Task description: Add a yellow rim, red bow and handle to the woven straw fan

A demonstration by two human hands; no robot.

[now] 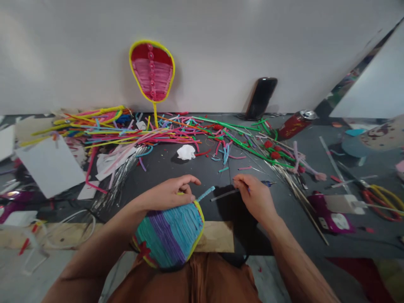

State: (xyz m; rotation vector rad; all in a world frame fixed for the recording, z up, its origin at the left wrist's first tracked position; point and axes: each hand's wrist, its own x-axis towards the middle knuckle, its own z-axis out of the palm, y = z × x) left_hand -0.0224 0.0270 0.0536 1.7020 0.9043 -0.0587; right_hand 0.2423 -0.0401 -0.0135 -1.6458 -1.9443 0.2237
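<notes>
A fan-shaped pipe-cleaner panel (172, 235) with teal, purple and light-blue stripes and a yellow rim leans at the table's front edge, over the lap. My left hand (172, 192) lies across its upper edge, thumb against the rim and index finger curved above it. A short light-blue twisted stem (206, 193) sticks out from the rim beyond my thumb. To the right, my right hand (254, 195) is closed in a pinch above the dark table; what is in the fingertips is too small to make out. A translucent stick (224, 195) lies just left of that hand, partly hidden behind it.
Loose pipe cleaners (164, 134) cover the back of the table. A pink panel with yellow rim (152, 71) stands against the wall. A phone (261, 99), a red can (296, 124), a purple glue gun (334, 214), scissors (378, 200) and crumpled white paper (186, 152) surround the work area.
</notes>
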